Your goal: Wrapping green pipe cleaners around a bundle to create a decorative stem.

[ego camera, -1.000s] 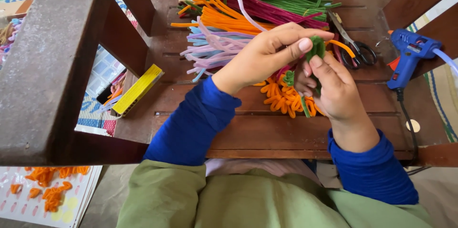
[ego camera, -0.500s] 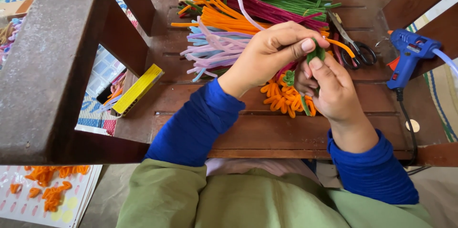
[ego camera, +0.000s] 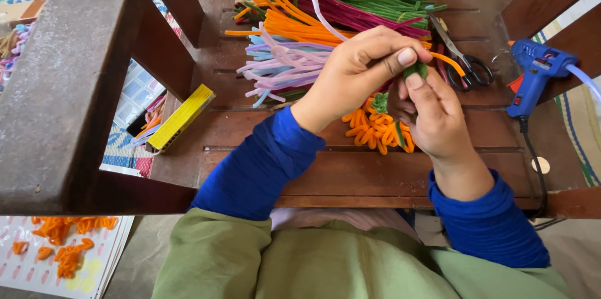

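both hands pinch one green stem (ego camera: 414,71) above the wooden seat (ego camera: 350,177): left hand (ego camera: 360,70) thumb and forefinger closed on its tip, right hand (ego camera: 435,114) gripping just below, an orange stem (ego camera: 447,63) poking out beside. orange loops (ego camera: 375,130) lie under the hands. risk: the short green end slips from the pinch and unbends; scissors (ego camera: 460,61) and glue gun (ego camera: 532,70) sit near the right wrist, easy to knock.

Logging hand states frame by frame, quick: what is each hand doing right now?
Left hand: fingers closed, pinching the green pipe cleaner piece.
Right hand: fingers closed on the same green piece, thumb pressing it from below.
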